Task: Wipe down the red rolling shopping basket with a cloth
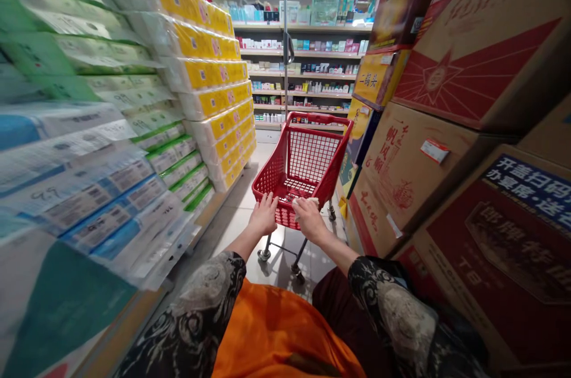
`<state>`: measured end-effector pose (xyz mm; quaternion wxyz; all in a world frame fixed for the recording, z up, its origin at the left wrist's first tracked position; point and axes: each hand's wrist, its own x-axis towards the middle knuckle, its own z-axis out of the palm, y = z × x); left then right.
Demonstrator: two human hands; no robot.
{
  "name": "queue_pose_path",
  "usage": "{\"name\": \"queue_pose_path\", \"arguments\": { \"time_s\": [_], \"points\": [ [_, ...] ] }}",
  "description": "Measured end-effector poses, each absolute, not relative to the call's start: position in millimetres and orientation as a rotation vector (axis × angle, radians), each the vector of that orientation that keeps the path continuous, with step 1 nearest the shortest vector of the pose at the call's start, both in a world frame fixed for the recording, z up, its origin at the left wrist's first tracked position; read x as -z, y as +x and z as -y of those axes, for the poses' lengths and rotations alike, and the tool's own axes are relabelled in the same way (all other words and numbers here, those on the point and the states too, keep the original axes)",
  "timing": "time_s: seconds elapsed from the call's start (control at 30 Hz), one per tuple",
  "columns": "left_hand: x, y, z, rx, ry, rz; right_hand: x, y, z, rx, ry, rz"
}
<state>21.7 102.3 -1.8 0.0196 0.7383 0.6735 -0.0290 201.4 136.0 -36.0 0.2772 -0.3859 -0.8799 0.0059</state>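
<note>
A red plastic shopping cart (317, 151) with a lattice basket stands in the aisle right before me, its inside bare where I can see it. My left hand (266, 214) rests at the left of the cart's near rim, fingers stretched out and holding nothing. At the right of the same rim, my right hand (309, 219) is closed around a crumpled white cloth or tissue (314, 202), mostly hidden by the fingers. Whether the cloth touches the rim, I cannot tell.
Stacked yellow-and-white paper packs (209, 81) and green packs (178, 158) line the left side. Cardboard cartons (401, 152) are piled high at the right. Ahead, a glass door with a dark handle (289, 48) stands before stocked shelves (321, 57). Pale floor tiles (236, 217) show between.
</note>
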Motion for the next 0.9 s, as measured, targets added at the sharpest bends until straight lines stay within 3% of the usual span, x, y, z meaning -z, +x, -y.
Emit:
{"name": "queue_pose_path", "arguments": {
  "time_s": [0.17,0.37,0.57,0.73,0.9],
  "points": [
    [-1,12,-107,0.038,2.327,-1.983,34,194,-131,0.188,-0.992,2.34],
    [33,-8,-69,-0.099,2.009,-2.264,48,186,-133,0.524,-0.477,2.658],
    [60,-6,-34,0.017,1.879,-2.22,94,182,-124,0.451,-0.486,2.83],
    [53,1,-45,0.001,1.913,-2.272,67,139,-127,0.509,-0.275,2.779],
    [49,-5,-44,-0.03,1.846,-2.336,57,101,-147,0.549,-0.378,2.743]
  ]
}}
